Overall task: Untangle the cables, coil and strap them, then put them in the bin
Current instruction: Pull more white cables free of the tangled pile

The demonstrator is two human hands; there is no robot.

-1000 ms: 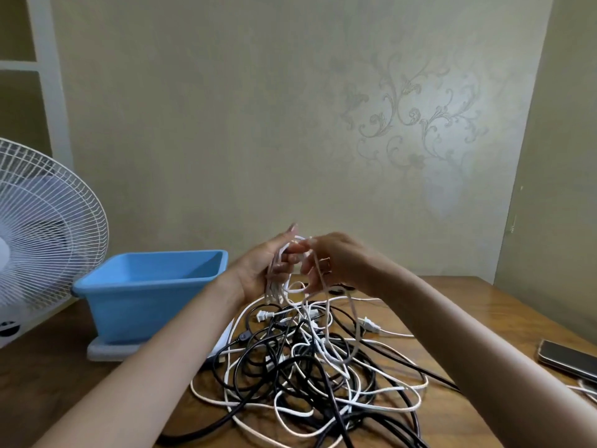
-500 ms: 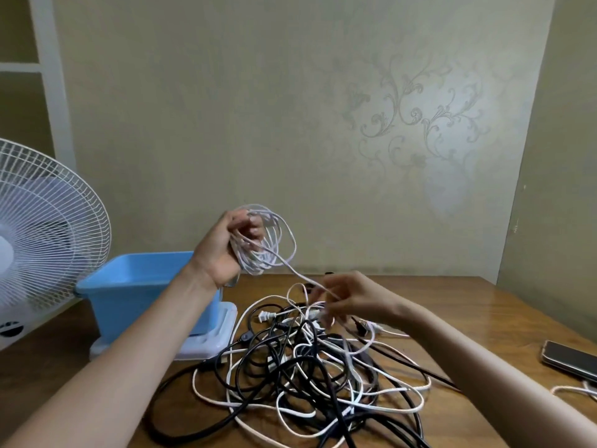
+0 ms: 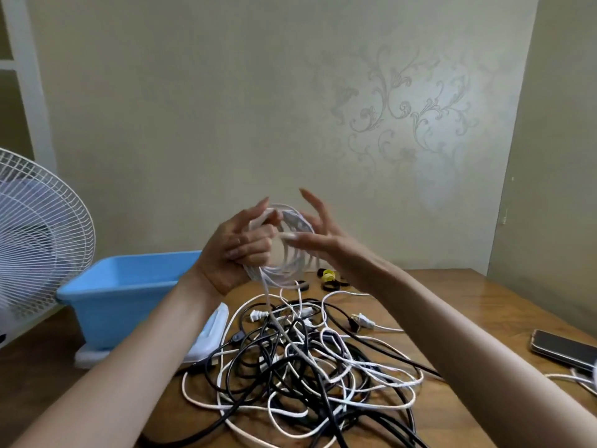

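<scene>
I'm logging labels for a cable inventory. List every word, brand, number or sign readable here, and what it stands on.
No text can be read anywhere.
Blue bin, fan, phone: no lettering shows.
White cable coil, white plug: too small and blurred to tell any marking.
Wall: only a floral pattern, no words.
</scene>
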